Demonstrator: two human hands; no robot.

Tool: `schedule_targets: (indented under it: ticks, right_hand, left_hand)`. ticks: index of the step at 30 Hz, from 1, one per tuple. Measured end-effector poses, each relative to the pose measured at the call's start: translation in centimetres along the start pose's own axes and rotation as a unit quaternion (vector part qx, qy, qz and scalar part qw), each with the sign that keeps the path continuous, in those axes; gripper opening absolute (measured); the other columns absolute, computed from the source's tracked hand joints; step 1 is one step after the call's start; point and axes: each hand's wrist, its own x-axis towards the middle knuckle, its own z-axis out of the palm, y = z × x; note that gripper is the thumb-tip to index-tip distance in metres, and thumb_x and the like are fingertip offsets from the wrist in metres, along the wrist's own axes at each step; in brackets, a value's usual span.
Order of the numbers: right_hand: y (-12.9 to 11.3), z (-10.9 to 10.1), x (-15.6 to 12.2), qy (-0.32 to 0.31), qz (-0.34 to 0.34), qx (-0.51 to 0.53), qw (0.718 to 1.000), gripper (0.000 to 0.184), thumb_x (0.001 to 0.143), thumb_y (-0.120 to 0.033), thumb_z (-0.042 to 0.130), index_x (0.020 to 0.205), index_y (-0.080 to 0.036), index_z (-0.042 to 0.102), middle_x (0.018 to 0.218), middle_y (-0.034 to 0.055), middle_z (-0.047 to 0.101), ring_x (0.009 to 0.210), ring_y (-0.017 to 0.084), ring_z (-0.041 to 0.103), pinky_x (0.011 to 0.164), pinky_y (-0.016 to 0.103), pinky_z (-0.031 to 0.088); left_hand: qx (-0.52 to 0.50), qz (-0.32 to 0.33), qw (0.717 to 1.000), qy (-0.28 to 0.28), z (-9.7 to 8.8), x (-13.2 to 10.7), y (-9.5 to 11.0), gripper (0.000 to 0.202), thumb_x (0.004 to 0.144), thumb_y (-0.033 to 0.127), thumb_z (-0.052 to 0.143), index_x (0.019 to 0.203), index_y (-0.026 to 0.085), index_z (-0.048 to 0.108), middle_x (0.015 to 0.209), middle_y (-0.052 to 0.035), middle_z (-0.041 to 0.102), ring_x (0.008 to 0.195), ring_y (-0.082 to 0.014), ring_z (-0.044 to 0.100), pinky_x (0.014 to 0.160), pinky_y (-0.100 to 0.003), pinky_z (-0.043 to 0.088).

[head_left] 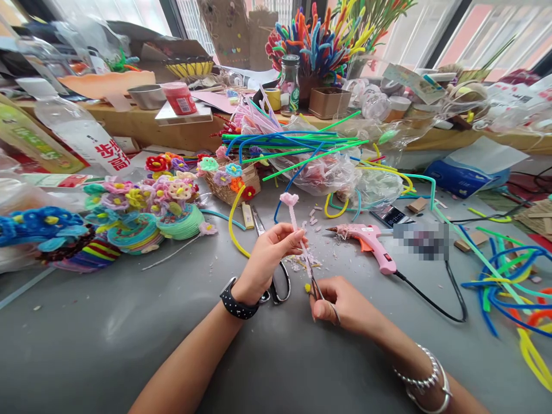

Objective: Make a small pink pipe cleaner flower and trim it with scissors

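Observation:
My left hand (276, 251) pinches a pale pink pipe cleaner (292, 214) whose top end is bent into a small looped shape. Its lower part slants down toward my right hand (334, 302), which grips small scissors (316, 287) by the handles. The blades meet the pipe cleaner's lower stretch; whether they are cutting into it I cannot tell. Beside the blades is a small yellow bit (307, 287). Under my left hand lie larger scissors with black handles (281, 283), partly hidden. Pale pink clippings (297, 264) are scattered on the grey table (276, 356).
A pink glue gun (366, 238) with a black cord lies to the right. Pipe-cleaner flower pots (179, 221) stand at left, near a plastic bottle (81, 129). Blue and green pipe cleaners (297, 141) lie over plastic bags behind; more tangled pipe cleaners (509, 276) are at far right.

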Motion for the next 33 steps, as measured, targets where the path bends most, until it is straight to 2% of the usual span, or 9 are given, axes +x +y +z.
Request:
schedule_targets:
  ticks: [6, 12, 21, 26, 33]
  right_hand:
    - [-0.28, 0.09, 0.0, 0.044, 0.037, 0.019, 0.998, 0.064, 0.051, -0.079, 0.042, 0.048, -0.015, 0.037, 0.048, -0.0056, 0.027, 0.047, 0.006, 0.023, 0.043, 0.021, 0.015]
    - [-0.53, 0.23, 0.07, 0.068, 0.057, 0.023, 0.996, 0.062, 0.054, -0.076, 0.044, 0.046, -0.015, 0.039, 0.047, -0.0024, 0.039, 0.047, 0.007, 0.031, 0.044, 0.02, 0.022]
    - [-0.23, 0.19, -0.04, 0.015, 0.019, 0.025, 0.999, 0.067, 0.06, -0.077, 0.035, 0.052, -0.012, 0.049, 0.048, -0.0032, 0.036, 0.047, 0.006, 0.03, 0.043, 0.019, 0.021]
    - [-0.36, 0.37, 0.05, 0.026, 0.028, 0.024, 0.999, 0.066, 0.055, -0.078, 0.038, 0.048, -0.013, 0.044, 0.047, -0.004, 0.033, 0.046, 0.006, 0.027, 0.042, 0.02, 0.018]
    - [-0.7, 0.41, 0.15, 0.072, 0.069, 0.054, 0.994, 0.061, 0.051, -0.075, 0.049, 0.04, -0.015, 0.038, 0.04, -0.0032, 0.038, 0.041, 0.005, 0.028, 0.041, 0.021, 0.02]
  left_hand:
    - [0.008, 0.027, 1.0, 0.01, -0.33, 0.13, -0.31, 0.014, 0.069, 0.029, 0.061, 0.072, 0.016, 0.056, 0.069, 0.0026, 0.059, 0.064, -0.0052, 0.052, 0.06, -0.016, 0.04]
    - [-0.028, 0.022, 0.999, 0.024, -0.19, 0.01, -0.12, 0.014, 0.07, 0.03, 0.06, 0.071, 0.017, 0.056, 0.072, 0.0025, 0.059, 0.063, -0.0048, 0.051, 0.06, -0.016, 0.038]
    - [-0.058, 0.012, 0.998, 0.03, -0.34, 0.18, -0.31, 0.015, 0.07, 0.031, 0.06, 0.067, 0.016, 0.058, 0.07, 0.0024, 0.056, 0.064, -0.0052, 0.048, 0.062, -0.016, 0.037]
    - [-0.049, 0.02, 0.998, 0.029, -0.3, 0.16, -0.24, 0.015, 0.07, 0.03, 0.059, 0.066, 0.016, 0.058, 0.07, 0.0024, 0.055, 0.064, -0.0053, 0.046, 0.062, -0.016, 0.035]
    - [-0.053, 0.022, 0.997, 0.045, -0.32, 0.21, -0.37, 0.016, 0.07, 0.032, 0.059, 0.066, 0.016, 0.057, 0.071, 0.0028, 0.054, 0.063, -0.0047, 0.045, 0.06, -0.015, 0.034]
